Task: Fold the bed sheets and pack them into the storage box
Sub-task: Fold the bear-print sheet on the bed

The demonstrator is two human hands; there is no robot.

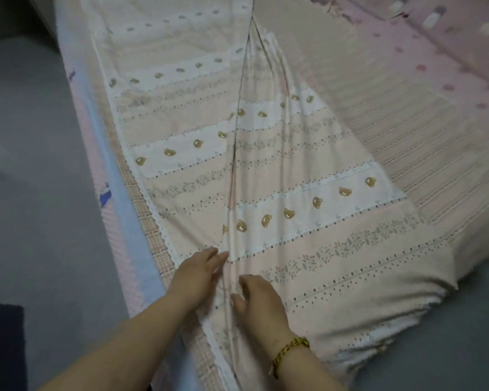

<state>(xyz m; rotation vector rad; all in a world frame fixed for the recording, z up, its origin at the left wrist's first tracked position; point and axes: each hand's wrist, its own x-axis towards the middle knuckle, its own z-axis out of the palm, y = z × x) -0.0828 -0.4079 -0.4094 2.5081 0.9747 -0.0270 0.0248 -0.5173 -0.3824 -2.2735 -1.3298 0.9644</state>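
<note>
The bed (407, 131) is covered along its near side by the bed sheet (322, 244), which is laid out lengthwise with one long edge brought over to a line running down the middle. The storage box is not seen. The step in hand is judged to be the lengthwise fold. It would be done well if the overlapping edge were lined up straight along that middle line, the ridges further up were smoothed outward, and the bunched corner hanging off the bed were drawn flat first. The left hand (198, 270) is laid flat on the sheet just beside the edge, fingers straight, nothing gripped. The right hand (256, 299) is rested on the overlapping layer, fingers loosely bent and thumb spread. Nothing is seen to be pinched. A gold bracelet (290, 352) is worn at the right wrist.
</note>
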